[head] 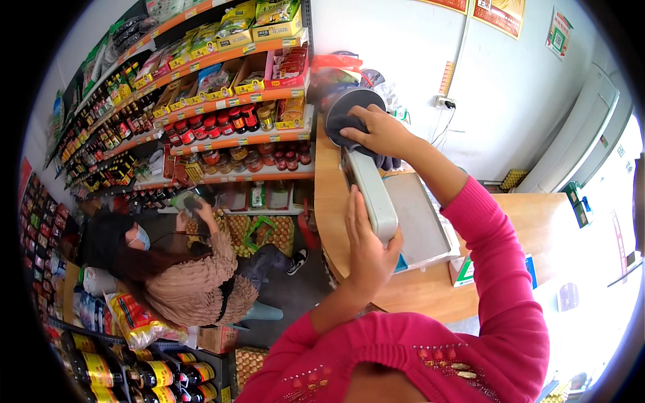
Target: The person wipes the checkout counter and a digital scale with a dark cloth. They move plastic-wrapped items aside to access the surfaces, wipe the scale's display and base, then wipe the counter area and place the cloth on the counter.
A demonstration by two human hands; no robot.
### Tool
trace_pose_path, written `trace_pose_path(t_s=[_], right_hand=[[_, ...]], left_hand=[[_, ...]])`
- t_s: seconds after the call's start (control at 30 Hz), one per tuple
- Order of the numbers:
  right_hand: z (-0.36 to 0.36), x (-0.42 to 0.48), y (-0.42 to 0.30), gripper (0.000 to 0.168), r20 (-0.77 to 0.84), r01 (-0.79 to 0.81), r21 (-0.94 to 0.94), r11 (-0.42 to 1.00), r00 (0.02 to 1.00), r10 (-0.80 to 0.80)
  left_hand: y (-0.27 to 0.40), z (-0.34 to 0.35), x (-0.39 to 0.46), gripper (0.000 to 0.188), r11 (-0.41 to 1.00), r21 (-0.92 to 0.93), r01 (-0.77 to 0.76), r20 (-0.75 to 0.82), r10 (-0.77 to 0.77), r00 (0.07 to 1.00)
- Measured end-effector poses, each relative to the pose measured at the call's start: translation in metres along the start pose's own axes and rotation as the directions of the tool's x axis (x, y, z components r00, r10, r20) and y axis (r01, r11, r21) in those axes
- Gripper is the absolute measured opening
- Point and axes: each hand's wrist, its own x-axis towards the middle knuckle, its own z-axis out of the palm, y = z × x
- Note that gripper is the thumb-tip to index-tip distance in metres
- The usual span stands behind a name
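Observation:
My right hand (380,132) holds a bunched dark cloth (347,127) against a round dark disc (352,101) with a pale rim. Below the disc is a long white electronic device (372,189) with rounded corners, seen nearly edge-on. I cannot tell whether disc and device are joined. My left hand (372,247) grips the device's near end, fingers along its left side and thumb on the right. Beneath, on the wooden counter (330,201), lies a flat grey tray or platter (410,221) with a white rim.
Left of the counter stand shelves (237,98) of jars, bottles and packets. A masked person (191,287) sits there handling something, near trays of eggs (282,234). A small sign stand (461,271) is on the counter. Cables hang from a wall socket (446,102).

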Motion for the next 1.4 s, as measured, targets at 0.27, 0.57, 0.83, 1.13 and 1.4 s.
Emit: trace_pose_path(t_s=[0.27, 0.57, 0.83, 1.13, 1.4], right_hand=[[-0.044, -0.098, -0.057, 0.041, 0.079, 0.221, 0.087, 0.971, 0.971, -0.227], [-0.016, -0.006, -0.011, 0.05, 0.1, -0.054, -0.138, 0.989, 0.993, 0.068], [0.007, 0.055, 0.035, 0.054, 0.497, -0.058, 0.176, 0.983, 0.867, -0.037], [0.091, 0.076, 0.122, 0.045, 0.815, -0.562, 0.41, 0.718, 0.579, -0.013], [0.137, 0.02, 0.088, 0.061, 0.822, 0.028, 0.113, 0.993, 0.559, -0.109]], left_hand=[[-0.006, 0.004, -0.009, 0.087, 0.999, -0.038, 0.023, 0.03, -0.022, 0.999], [0.003, 0.004, -0.002, 0.087, 0.998, 0.01, -0.064, -0.021, 0.065, 0.998], [0.002, 0.001, -0.003, 0.089, 1.0, 0.022, -0.017, 0.001, 0.017, 1.0], [0.002, 0.008, -0.006, 0.086, 0.996, 0.053, -0.076, -0.03, 0.078, 0.997], [0.001, -0.006, -0.014, 0.088, 0.989, -0.07, 0.127, -0.055, -0.131, 0.99]])
